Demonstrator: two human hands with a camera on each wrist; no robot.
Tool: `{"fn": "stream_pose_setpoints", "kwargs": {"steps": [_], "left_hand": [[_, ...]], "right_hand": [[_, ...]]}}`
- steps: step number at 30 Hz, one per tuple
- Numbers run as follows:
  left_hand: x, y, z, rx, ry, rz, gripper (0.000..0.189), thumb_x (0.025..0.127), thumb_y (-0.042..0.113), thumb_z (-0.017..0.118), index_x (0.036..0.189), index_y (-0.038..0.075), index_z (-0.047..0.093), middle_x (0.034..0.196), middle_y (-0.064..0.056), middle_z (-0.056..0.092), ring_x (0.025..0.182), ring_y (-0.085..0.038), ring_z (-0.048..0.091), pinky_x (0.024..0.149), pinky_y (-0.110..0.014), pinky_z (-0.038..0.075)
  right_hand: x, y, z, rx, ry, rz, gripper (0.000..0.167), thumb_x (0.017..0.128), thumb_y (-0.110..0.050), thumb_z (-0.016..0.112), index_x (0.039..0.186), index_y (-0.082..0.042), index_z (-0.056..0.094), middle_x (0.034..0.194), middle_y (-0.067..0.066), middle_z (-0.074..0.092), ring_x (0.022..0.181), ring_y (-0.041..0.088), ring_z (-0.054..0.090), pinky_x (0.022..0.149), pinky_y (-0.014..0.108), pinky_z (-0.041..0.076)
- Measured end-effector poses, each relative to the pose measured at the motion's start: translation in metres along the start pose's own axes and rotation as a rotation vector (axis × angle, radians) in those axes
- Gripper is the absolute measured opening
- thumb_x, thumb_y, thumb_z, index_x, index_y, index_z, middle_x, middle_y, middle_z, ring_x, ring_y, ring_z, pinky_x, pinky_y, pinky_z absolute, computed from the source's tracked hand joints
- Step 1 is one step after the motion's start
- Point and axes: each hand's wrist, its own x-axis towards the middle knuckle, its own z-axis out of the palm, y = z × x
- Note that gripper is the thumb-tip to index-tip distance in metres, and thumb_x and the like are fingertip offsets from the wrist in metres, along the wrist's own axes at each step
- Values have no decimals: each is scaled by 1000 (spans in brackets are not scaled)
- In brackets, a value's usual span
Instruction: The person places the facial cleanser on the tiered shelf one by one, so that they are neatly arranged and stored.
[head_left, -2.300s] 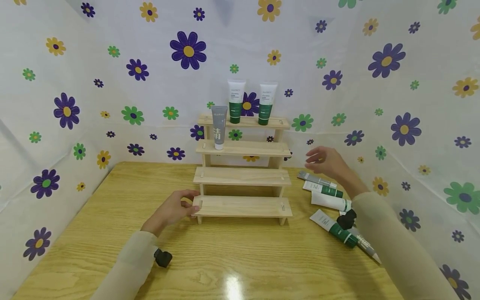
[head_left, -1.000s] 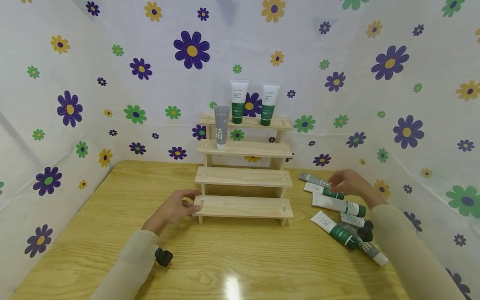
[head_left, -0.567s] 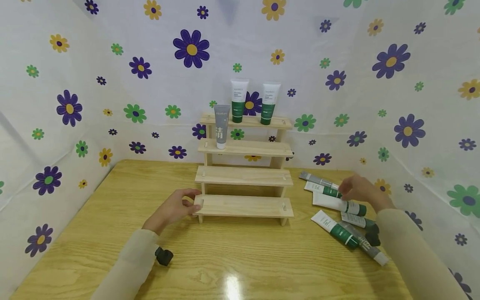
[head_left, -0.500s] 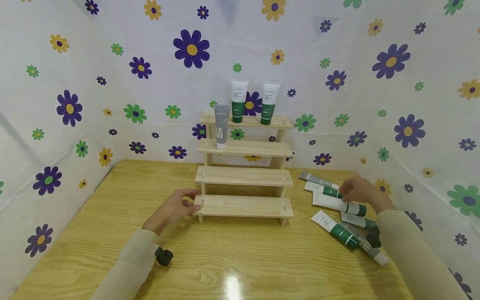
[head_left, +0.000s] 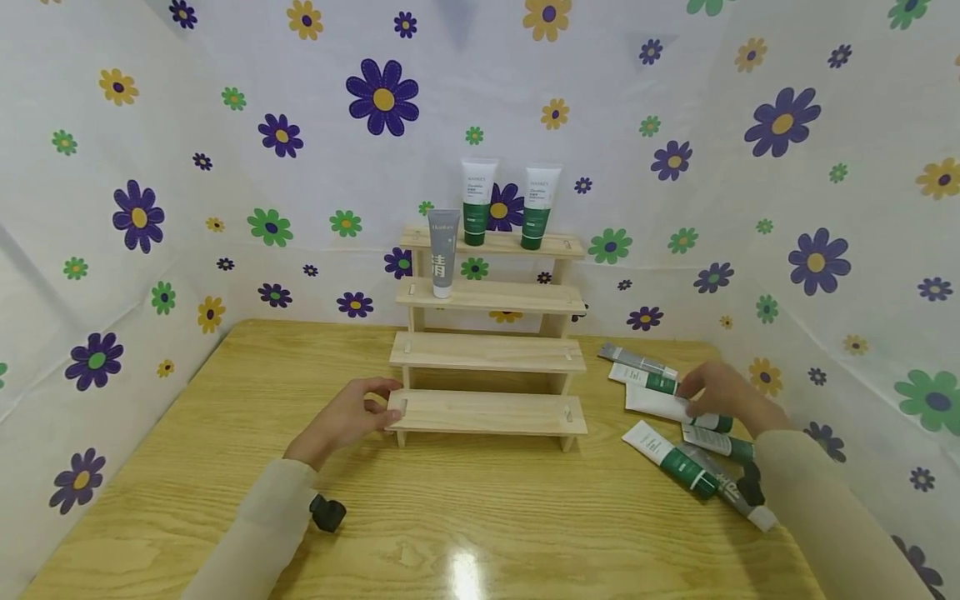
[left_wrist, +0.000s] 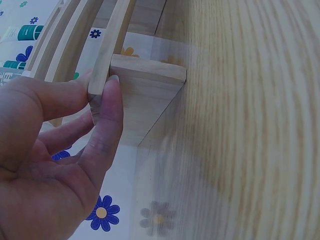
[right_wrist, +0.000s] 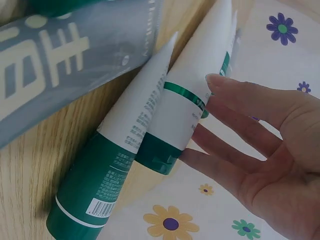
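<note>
My left hand [head_left: 345,419] pinches the left end of the lowest shelf [head_left: 487,411] of a four-step wooden display rack; in the left wrist view, the thumb and fingers [left_wrist: 107,115] close on its board. My right hand [head_left: 727,398] is over the pile of squeeze tubes at the right. Its loosely bent fingertips are right at the side of a white tube with a green cap [right_wrist: 175,107], which lies on the table. Below that lies a white-and-green tube [right_wrist: 105,175] with a barcode, and a grey tube [right_wrist: 75,60] is close by.
Two white-and-green tubes [head_left: 477,204] [head_left: 537,208] stand on the top shelf, and a grey tube [head_left: 442,250] on the one beneath. Another grey tube [head_left: 633,358] and a white-and-green tube [head_left: 663,454] lie at the right. Flowered cloth [head_left: 315,167] encloses the table.
My right hand has come down from beside the rack to the tube pile, and in the last half second slightly lower over the white tube. The left hand has kept its hold on the shelf.
</note>
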Motion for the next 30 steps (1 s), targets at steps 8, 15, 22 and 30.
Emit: {"fn": "stream_pose_setpoints", "kwargs": {"steps": [8, 15, 22, 30], "left_hand": [[0, -2, 0, 12, -1, 8, 51, 98, 9, 70, 146, 2, 53, 138, -21, 56, 89, -16, 68, 77, -35, 62], [0, 0, 0, 3, 1, -5, 51, 98, 10, 70, 146, 3, 53, 139, -21, 55, 90, -17, 67, 77, -35, 61], [0, 0, 0, 16, 2, 1, 52, 98, 12, 70, 146, 3, 53, 138, -20, 56, 91, -17, 67, 78, -34, 60], [0, -1, 0, 14, 2, 7, 51, 98, 12, 71, 145, 2, 53, 130, -21, 58, 89, -16, 67, 77, -34, 61]], "right_hand": [[3, -1, 5, -65, 5, -23, 29, 79, -4, 84, 107, 2, 77, 110, 23, 76, 107, 44, 67, 94, 61, 54], [3, -2, 11, -105, 34, -15, 32, 76, -4, 86, 107, 1, 78, 112, 23, 75, 109, 46, 66, 96, 61, 52], [3, -6, 11, -144, 54, -80, 33, 69, -4, 89, 100, 3, 78, 97, 19, 78, 95, 39, 70, 90, 57, 56], [5, -3, 13, -152, 39, -90, 33, 71, -2, 84, 103, 4, 77, 99, 20, 77, 98, 41, 69, 92, 59, 55]]}}
